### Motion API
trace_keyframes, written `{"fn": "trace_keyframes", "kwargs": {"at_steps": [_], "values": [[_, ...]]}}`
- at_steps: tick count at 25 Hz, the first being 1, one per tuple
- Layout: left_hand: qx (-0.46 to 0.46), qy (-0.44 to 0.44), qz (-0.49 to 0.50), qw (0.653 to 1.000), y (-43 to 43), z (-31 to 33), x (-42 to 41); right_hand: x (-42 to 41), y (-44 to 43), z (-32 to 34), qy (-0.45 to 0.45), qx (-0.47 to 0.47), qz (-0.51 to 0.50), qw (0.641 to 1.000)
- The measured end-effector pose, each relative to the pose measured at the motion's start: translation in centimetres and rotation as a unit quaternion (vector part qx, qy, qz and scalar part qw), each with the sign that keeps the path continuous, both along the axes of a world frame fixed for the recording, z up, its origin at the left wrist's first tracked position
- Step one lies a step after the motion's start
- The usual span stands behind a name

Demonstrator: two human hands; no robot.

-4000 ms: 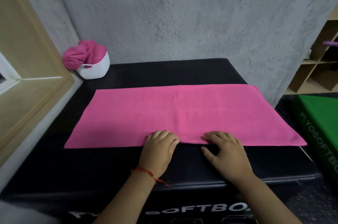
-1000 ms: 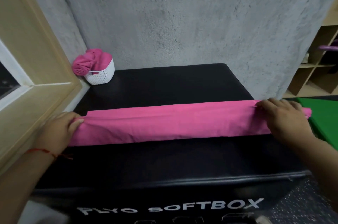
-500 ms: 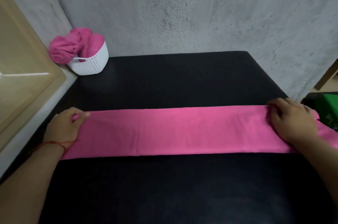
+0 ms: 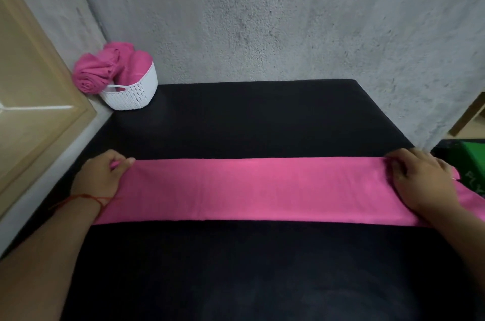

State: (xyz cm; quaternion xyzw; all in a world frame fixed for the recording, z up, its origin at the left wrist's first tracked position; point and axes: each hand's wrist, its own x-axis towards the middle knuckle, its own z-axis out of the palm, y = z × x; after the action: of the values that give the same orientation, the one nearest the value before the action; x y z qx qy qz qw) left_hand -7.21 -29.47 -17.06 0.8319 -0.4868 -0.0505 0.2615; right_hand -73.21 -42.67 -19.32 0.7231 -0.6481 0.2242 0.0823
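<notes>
Pink towel, folded into a long narrow band, lies flat across the middle of the frame on a black padded bench, running left to right. The left hand, at the band's left end, has its grip closed on the far corner, with cloth pinched between thumb and fingers. The right hand, at the right end, curls its fingers over the far edge, its grip also clamped on the cloth. A white basket of rolled pink towels sits in the upper left (against the grey wall). The band's right end appears to reach past the bench edge, so an uneven pull could drag it askew or let the layers slip apart.
</notes>
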Motion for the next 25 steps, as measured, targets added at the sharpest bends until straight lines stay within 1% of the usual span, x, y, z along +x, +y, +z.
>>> {"fn": "trace_keyframes", "kwargs": {"at_steps": [2, 4, 6, 9, 12, 14, 16, 17, 18, 19, 20, 21, 22, 23, 24, 25], "values": [[0.002, 0.005, 0.000, 1.000, 0.0, -0.2, 0.0, -0.1, -0.2, 0.6, 0.033, 0.001, 0.002, 0.999], [-0.012, 0.021, 0.000, 1.000, 0.2, 0.0, 0.0, -0.1, -0.6, 1.5, 0.051, -0.024, -0.008, 0.998], [-0.022, 0.028, 0.012, 0.999, 0.2, -0.1, 0.3, 0.3, -1.0, 1.2, 0.046, -0.013, -0.024, 0.999], [-0.002, 0.022, 0.017, 1.000, -0.1, 0.0, 1.1, 0.4, -1.2, -0.3, 0.010, 0.021, -0.021, 1.000], [0.016, 0.028, -0.003, 0.999, -0.5, 1.1, 1.5, -0.2, -1.4, -0.7, -0.001, 0.013, -0.015, 1.000], [0.018, 0.034, 0.010, 0.999, -0.9, 1.0, 1.7, -0.2, -1.3, -0.7, -0.003, -0.002, -0.012, 1.000], [0.022, 0.021, 0.028, 0.999, -1.2, 0.5, 1.7, -0.2, -1.4, -0.9, 0.008, -0.010, -0.012, 1.000], [0.023, 0.003, 0.032, 0.999, -1.3, 0.2, 1.8, -0.1, -1.5, -0.9, 0.016, -0.006, -0.012, 1.000], [0.032, -0.034, 0.037, 0.998, -1.5, 0.0, 1.7, 0.0, -1.5, -0.8, 0.025, 0.011, -0.017, 0.999], [0.054, -0.104, 0.038, 0.992, -1.7, 0.2, 1.4, 0.2, -1.6, -0.6, 0.042, 0.036, -0.027, 0.998], [0.078, -0.191, 0.033, 0.978, -2.0, 0.5, 0.4, 0.5, -1.6, -0.1, 0.066, 0.057, -0.040, 0.995], [0.096, -0.256, 0.006, 0.962, -2.6, 0.9, -1.1, 0.9, -1.5, 0.4, 0.091, 0.073, -0.049, 0.992], [0.108, -0.275, -0.042, 0.955, -3.2, 1.5, -3.2, 1.5, -1.5, 1.0, 0.109, 0.078, -0.046, 0.990], [0.107, -0.255, -0.114, 0.954, -3.9, 1.9, -5.6, 2.5, -1.3, 1.6, 0.115, 0.067, -0.032, 0.991], [0.104, -0.205, -0.188, 0.955, -4.4, 2.2, -8.6, 3.9, -1.0, 2.2, 0.110, 0.046, -0.006, 0.993], [0.102, -0.157, -0.242, 0.952, -4.9, 2.3, -11.5, 5.7, -0.7, 2.7, 0.105, 0.026, 0.036, 0.993]]}}
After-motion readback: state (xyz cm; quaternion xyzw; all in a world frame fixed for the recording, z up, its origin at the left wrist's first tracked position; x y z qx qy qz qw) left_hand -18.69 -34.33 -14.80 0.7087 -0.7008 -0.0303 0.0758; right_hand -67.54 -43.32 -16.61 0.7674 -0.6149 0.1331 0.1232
